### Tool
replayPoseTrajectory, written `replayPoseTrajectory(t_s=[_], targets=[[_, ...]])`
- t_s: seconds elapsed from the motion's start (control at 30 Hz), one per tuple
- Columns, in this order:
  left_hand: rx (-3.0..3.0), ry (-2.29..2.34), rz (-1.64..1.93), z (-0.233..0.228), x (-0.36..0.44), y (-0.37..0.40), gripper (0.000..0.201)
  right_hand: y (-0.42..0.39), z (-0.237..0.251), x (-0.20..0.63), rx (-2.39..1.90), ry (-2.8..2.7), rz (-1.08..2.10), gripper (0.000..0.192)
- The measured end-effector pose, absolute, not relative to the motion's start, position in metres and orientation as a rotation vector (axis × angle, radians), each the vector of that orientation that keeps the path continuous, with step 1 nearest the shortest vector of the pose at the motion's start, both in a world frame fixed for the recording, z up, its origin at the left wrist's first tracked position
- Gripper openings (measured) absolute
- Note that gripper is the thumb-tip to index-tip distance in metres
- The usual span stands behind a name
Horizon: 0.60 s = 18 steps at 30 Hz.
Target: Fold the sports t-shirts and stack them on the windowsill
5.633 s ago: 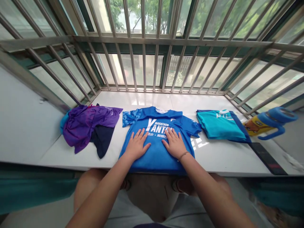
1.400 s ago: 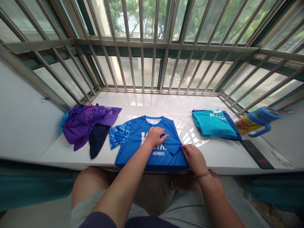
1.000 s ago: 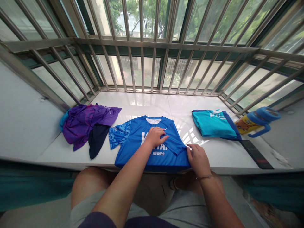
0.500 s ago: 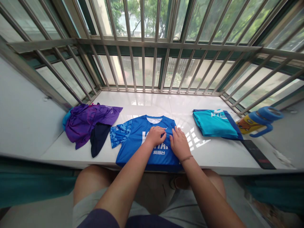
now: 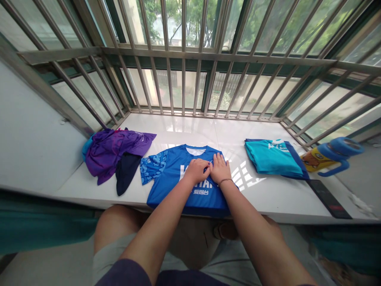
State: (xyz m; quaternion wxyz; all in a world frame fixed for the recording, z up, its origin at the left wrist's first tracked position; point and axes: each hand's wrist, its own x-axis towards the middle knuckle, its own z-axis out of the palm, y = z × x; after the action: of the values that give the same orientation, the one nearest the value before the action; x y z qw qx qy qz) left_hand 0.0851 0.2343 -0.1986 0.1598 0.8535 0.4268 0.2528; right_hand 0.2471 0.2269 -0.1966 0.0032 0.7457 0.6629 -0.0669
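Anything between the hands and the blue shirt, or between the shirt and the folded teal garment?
Nothing visible. The left hand and right hand both rest on the blue shirt; between it and the folded teal garment I see just sunlit white ledge.

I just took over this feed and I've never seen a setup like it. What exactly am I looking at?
There's no machine: a camera on a person's head looks forward and down at their bare hands. The left hand and right hand rest on a blue shirt on a white ledge. To the left lies a purple garment; to the right, a folded teal cloth and a bottle. Whether the left fingers pinch fabric is unclear.
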Motion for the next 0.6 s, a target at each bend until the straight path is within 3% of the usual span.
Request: replayPoseTrajectory(t_s=[0.23,0.4,0.5,0.6], targets=[[2.403,1.229,0.633,-0.199,0.064,0.216,0.032,0.228,-0.193,0.244,2.355,2.073,-0.239,0.075],[2.097,1.876,0.935,-0.188,-0.031,0.18,0.03,0.228,-0.196,0.244,2.379,2.087,-0.268,0.077],[1.853,2.432,0.721,-0.181,-0.092,0.163,0.036,0.229,-0.198,0.245,2.383,2.097,-0.265,0.076],[1.701,2.68,0.361,-0.176,-0.127,0.158,0.051,0.229,-0.198,0.245,2.393,2.097,-0.261,0.076]])
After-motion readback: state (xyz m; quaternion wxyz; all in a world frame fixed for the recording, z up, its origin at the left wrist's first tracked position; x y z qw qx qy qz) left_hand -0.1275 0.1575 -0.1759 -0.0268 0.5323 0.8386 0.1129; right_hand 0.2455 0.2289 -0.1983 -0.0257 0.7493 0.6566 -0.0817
